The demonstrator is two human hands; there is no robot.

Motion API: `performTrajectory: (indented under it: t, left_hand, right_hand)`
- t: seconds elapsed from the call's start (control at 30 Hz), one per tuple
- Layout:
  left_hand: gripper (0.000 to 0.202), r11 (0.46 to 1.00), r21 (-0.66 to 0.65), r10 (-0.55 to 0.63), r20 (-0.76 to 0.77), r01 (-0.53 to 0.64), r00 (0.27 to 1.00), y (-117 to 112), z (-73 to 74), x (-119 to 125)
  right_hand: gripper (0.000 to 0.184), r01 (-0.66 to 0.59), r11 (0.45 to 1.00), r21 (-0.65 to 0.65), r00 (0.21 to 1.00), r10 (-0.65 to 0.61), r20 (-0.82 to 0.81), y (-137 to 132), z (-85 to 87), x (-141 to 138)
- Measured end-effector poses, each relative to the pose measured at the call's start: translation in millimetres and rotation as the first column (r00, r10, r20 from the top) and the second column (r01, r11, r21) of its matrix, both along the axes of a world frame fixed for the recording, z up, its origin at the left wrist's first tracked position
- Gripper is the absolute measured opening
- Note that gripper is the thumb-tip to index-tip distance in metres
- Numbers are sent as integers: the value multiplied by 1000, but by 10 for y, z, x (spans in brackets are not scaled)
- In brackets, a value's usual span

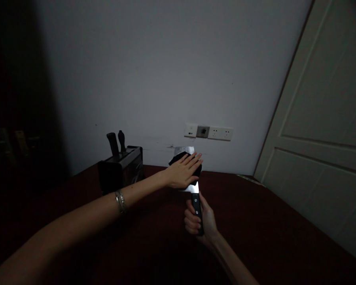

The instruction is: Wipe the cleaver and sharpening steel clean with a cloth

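A cleaver (195, 189) with a broad shiny blade and a black riveted handle is held upright in front of me. My right hand (200, 219) is wrapped round its handle. Across the blade, my left hand (184, 170) lies flat with its fingers stretched out, over a black cloth (198, 170). The cloth sits between the palm and the blade and covers most of the blade's face. Only the blade's top edge and the part by the handle show.
On the dark red table (237, 213), a knife block (121, 168) with two black handles sticking up stands at the left. Sockets and a switch (208, 132) are set in the pale wall behind. A white panelled door (320, 130) rises at the right. The light is dim.
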State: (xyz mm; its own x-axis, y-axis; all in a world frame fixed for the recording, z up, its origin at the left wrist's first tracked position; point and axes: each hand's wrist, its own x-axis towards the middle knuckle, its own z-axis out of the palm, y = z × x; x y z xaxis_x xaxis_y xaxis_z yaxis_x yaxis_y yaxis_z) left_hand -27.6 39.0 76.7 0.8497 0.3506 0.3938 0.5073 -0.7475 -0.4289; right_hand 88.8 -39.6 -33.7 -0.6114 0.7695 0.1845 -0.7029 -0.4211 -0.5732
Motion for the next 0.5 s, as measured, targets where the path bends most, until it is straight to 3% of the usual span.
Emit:
performTrajectory:
  t: [0.2,0.5]
  left_hand:
    - [59,992,44,-116,-69,119,991,-179,-67,51]
    - [59,988,64,130,143,-140,981,223,202,-16]
  right_hand:
    - [51,-7,999,34,1000,7,5,22,-24,0]
    - [54,-43,999,27,998,42,48,-19,-96,-85]
